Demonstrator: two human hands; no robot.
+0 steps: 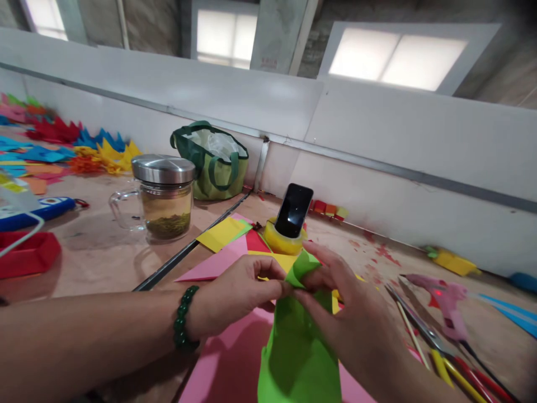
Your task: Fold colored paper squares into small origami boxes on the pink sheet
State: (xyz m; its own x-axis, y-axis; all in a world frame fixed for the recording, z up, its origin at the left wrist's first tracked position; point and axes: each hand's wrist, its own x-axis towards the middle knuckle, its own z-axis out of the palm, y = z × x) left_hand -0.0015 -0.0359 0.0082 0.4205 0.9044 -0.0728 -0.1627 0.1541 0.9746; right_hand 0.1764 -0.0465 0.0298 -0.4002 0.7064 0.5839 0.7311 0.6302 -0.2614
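A bright green sheet of paper (300,347) stands in front of me, its upper end curled over. My left hand (241,294), below a dark green bead bracelet (185,317), pinches the paper's upper left edge between thumb and fingers. On the other side, my right hand (356,302) has its thumb on the near face and its fingers around the curled top. The fingertips of both hands almost meet at the fold. Under the green sheet lies pink paper (235,352), with yellow and red pieces partly hidden behind my hands.
A glass tea mug (165,198) and a green bag (216,162) stand at left. A phone (295,210) leans in a yellow tape roll (283,238). At right lie a pink glue gun (444,305), its light glowing red, and scissors (432,336). Paper flowers (54,131) line the far left.
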